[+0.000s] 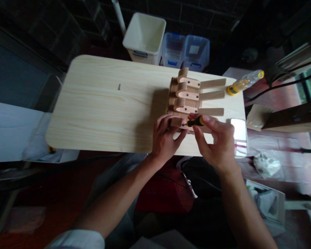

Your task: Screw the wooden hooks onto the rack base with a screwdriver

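- Gripping the screwdriver [196, 121], right hand [217, 133]: handle rightward, tip pointing left at the nearest hook [176, 122].
- Left hand [166, 140] has fingers and thumb around that hook.
- Wooden rack [188, 94] sits on the tabletop's [98, 114] right half, long axis running away from the person, slats [213, 95] pointing right.

Left forearm [121, 195] slants far and right, right forearm [239, 193] far and left. Left hand [166, 138]: back uppermost, fingers bent, thumb stretched rightward. Right hand [217, 140]: thumb and forefinger in a pinch grip, pointing left.
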A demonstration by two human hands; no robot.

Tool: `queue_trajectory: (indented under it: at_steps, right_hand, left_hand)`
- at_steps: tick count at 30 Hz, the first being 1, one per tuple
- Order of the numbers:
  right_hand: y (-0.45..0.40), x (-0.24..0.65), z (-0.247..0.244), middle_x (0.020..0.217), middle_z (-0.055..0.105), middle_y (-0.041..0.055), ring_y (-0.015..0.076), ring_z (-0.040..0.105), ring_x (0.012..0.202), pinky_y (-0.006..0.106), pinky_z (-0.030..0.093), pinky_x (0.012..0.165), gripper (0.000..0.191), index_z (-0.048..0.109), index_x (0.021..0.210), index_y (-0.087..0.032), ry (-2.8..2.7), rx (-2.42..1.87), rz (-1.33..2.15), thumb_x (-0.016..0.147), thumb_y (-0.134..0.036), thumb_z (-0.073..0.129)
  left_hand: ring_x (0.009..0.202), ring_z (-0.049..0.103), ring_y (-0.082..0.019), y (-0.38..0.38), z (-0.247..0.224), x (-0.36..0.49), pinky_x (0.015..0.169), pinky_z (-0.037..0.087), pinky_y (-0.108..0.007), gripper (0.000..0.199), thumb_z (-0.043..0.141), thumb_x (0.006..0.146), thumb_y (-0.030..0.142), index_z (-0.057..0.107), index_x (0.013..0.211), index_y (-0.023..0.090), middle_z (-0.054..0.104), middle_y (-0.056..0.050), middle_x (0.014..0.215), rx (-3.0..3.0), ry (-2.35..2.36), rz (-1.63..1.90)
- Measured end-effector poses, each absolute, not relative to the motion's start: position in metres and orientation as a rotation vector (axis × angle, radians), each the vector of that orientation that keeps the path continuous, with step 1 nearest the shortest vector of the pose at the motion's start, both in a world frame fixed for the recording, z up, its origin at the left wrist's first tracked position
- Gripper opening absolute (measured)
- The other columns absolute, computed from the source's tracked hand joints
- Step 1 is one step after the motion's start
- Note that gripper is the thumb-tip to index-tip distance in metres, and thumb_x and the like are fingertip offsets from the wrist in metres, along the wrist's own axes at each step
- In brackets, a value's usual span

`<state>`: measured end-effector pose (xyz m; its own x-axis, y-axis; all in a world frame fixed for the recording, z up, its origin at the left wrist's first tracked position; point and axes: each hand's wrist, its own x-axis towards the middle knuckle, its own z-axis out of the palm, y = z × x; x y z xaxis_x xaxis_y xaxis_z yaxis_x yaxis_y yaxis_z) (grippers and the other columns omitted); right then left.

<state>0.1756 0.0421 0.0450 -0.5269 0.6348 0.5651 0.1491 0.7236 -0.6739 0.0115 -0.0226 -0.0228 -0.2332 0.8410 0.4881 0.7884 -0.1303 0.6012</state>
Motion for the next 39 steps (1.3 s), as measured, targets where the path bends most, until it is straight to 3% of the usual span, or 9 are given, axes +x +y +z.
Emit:
queue_trajectory:
  at_steps: [7,13,20,26,39]
  right_hand:
    - [0.042,0.178,0.039,0.126,0.081,0.0068,0.0246,0.081,0.112,0.044,0.072,0.094,0.044,0.060,0.139,-0.032,-2.054,-0.751,0.682,0.099,-0.019,0.074]
    - [0.045,0.176,0.037,0.118,0.081,0.0055,0.0229,0.082,0.103,0.040,0.072,0.084,0.050,0.061,0.140,-0.034,-2.027,-0.758,0.582,0.095,-0.021,0.080]
    - [0.045,0.173,0.031,0.135,0.077,0.0093,0.0249,0.079,0.121,0.046,0.071,0.095,0.058,0.052,0.150,-0.036,-2.021,-0.627,0.679,0.100,-0.014,0.068]
    - [0.042,0.174,0.034,0.127,0.081,0.0076,0.0238,0.081,0.114,0.042,0.071,0.094,0.050,0.059,0.141,-0.033,-2.028,-0.689,0.636,0.098,-0.014,0.073]
    - [0.048,0.174,0.034,0.120,0.079,0.0046,0.0209,0.080,0.105,0.039,0.071,0.086,0.057,0.059,0.142,-0.035,-1.985,-0.668,0.578,0.093,-0.014,0.080]
  left_hand:
    - [0.137,0.058,-0.030,-0.024,-0.021,0.010,0.117,0.053,-0.049,0.030,0.074,0.102,0.037,0.075,0.130,0.028,0.072,-0.010,0.134,1.886,2.029,1.294]
    - [0.138,0.056,-0.030,-0.023,-0.022,0.010,0.117,0.052,-0.048,0.032,0.076,0.101,0.038,0.075,0.131,0.029,0.071,-0.010,0.134,1.890,2.027,1.307]
    - [0.137,0.057,-0.030,-0.023,-0.022,0.010,0.116,0.053,-0.048,0.031,0.074,0.102,0.039,0.075,0.131,0.028,0.072,-0.010,0.134,1.891,2.029,1.297]
    - [0.135,0.058,-0.029,-0.022,-0.022,0.011,0.115,0.054,-0.047,0.029,0.074,0.102,0.038,0.076,0.129,0.027,0.073,-0.010,0.132,1.916,2.038,1.337]
    - [0.136,0.058,-0.029,-0.022,-0.023,0.011,0.116,0.053,-0.048,0.030,0.076,0.101,0.038,0.076,0.130,0.028,0.072,-0.009,0.132,1.915,2.040,1.334]
